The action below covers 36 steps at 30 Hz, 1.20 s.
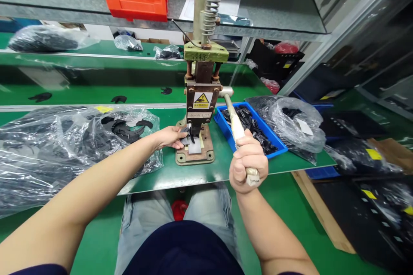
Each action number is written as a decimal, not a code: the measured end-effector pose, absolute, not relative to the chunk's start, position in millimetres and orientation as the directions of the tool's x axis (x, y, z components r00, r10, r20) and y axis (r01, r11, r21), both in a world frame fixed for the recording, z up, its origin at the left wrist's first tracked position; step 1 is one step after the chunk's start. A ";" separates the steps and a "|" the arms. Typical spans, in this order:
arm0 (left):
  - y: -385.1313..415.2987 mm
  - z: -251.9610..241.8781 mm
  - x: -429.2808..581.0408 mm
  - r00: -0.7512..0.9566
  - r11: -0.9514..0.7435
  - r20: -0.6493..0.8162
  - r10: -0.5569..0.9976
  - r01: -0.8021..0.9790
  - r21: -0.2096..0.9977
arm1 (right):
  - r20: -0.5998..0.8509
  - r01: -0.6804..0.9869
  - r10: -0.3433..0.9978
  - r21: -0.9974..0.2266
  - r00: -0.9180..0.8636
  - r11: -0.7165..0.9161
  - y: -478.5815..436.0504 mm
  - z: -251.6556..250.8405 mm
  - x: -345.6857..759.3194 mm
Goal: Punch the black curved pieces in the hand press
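Standing on the green worktop (168, 172): the press (203, 74), blue bin (278, 151) at its four o'clock. Right hand (248, 164) wraps its fingers tightly round the lever (236, 124); left hand (169, 137), fingers nearly together, pinches a dark piece (185, 141) at the press's seven o'clock!

The hand press (200, 114) stands upright between the two grips, dark brown in the body, with a green top plate (206, 51) and a coiled spring (211, 4) above. Its lever (237, 125), wrapped in something pale, slants down into the right grip (248, 161). A small, flat, dark part (185, 138) sits at the left grip (172, 136)'s fingertips, partly hidden.
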<state>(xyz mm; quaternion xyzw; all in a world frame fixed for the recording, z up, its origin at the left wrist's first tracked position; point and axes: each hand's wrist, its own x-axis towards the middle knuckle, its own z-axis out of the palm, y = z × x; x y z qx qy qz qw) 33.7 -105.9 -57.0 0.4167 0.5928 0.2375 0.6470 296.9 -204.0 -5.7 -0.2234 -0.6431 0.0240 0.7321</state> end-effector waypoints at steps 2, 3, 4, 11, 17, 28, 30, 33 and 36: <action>-111.1 -57.4 36.6 0.165 0.534 -0.553 0.817 0.146 0.833 | 0.938 0.228 0.294 -0.332 0.183 0.915 -197.1 15.8 293.7; -114.5 -57.6 38.1 0.159 0.522 -0.537 0.829 0.128 0.843 | 0.940 0.208 0.283 -0.321 0.190 0.924 -191.7 31.3 292.1; -118.4 -57.7 39.4 0.155 0.504 -0.516 0.842 0.111 0.856 | 0.941 0.181 0.277 -0.312 0.196 0.933 -185.3 49.3 290.9; -159.8 -46.4 25.2 0.174 0.341 -0.347 0.922 0.061 0.938 | 0.899 0.086 0.427 -0.435 0.092 0.896 -138.1 114.1 298.8; -209.9 -16.8 3.8 0.179 0.216 -0.220 0.959 0.043 0.976 | 0.636 0.032 0.770 -0.772 0.044 0.635 -162.2 -21.7 279.6; -242.3 -6.7 29.3 0.277 0.243 -0.264 0.924 0.107 0.964 | 0.402 -0.033 0.887 -0.913 -0.228 0.406 -219.6 -75.7 227.6; -242.4 -7.5 31.1 0.307 0.300 -0.308 0.900 0.074 0.951 | 0.397 -0.040 0.891 -0.916 -0.222 0.398 -222.0 -75.2 229.6; -242.0 -8.5 34.8 0.353 0.406 -0.378 0.856 -0.005 0.914 | 0.391 -0.038 0.896 -0.919 -0.210 0.392 -227.1 -75.5 232.3; -241.5 -9.4 39.5 0.365 0.448 -0.404 0.839 -0.041 0.893 | 0.399 -0.013 0.896 -0.915 -0.193 0.404 -232.5 -76.8 233.0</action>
